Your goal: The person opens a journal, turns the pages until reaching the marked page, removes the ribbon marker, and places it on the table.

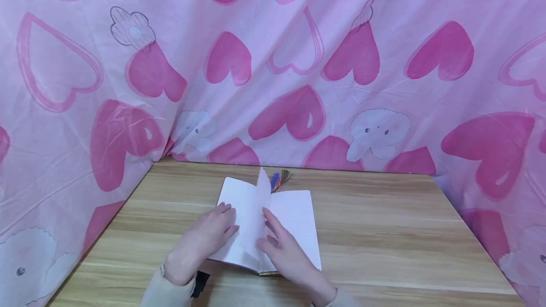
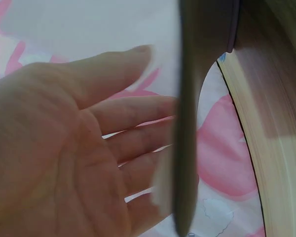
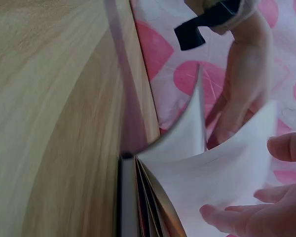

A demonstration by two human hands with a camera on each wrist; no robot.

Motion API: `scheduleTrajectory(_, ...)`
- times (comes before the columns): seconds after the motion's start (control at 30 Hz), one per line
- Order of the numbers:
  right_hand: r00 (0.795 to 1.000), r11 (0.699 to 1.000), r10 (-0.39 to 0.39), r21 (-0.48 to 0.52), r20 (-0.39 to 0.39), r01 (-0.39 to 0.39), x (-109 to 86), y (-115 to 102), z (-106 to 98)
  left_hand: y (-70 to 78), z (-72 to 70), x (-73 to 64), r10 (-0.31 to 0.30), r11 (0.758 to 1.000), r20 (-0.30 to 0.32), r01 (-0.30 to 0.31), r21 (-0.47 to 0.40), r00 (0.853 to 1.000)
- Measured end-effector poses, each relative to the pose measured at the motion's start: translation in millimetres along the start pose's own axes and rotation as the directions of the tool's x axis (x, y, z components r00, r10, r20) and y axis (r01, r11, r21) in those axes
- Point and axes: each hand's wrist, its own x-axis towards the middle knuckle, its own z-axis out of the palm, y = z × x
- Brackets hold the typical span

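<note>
An open notebook [image 1: 300, 221] with blank white pages lies on the table, one page [image 1: 263, 186] standing up near its middle. My left hand [image 1: 209, 231] is at the left-hand page; in the left wrist view its fingers are extended and the thumb stands apart, with the fingertips partly hidden by the notebook's edge [image 2: 185, 148]. On the other side, my right hand [image 1: 283, 245] is beside the raised page, fingers loosely bent. The right wrist view shows this hand [image 3: 271, 207] against the curved page [image 3: 212, 177], thumb and fingers spread apart.
A blue, orange and dark green tassel [image 1: 279, 180] sticks out beyond the notebook's far edge. The wood-grain table [image 1: 384, 231] is bordered by pink heart-patterned cloth [image 1: 286, 108]. A black strap [image 1: 200, 283] hangs at the left sleeve.
</note>
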Motion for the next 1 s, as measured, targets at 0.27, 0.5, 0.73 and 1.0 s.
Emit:
scheduleTrajectory(0.27, 0.999, 0.985, 0.006, -0.174, 0.031, -0.001, 3.8, 1, 16, 1.5, -2.5, 0.4, -0.094, 0.995, -0.067, 0.091, -0.042, 0.993)
scheduleTrajectory(0.5, 0.999, 0.950, -0.007, -0.313, 0.049, 0.022, 1.9, 4, 24, 2.4, -4.3, 1.6, -0.163, 0.986, -0.073, 0.159, -0.055, 0.984)
scheduleTrajectory(0.73, 0.993, 0.937, -0.017, -0.344, 0.116, 0.056, -1.4, 5, 29, 3.7, -4.7, 3.1, -0.147, 0.986, -0.127, 0.135, -0.096, 0.981)
scheduleTrajectory(1.0, 0.986, 0.880, -0.045, -0.460, 0.161, 0.115, -6.0, 5, 32, 2.9, -3.8, 4.1, 0.005, 0.999, -0.148, -0.011, -0.041, 0.989)
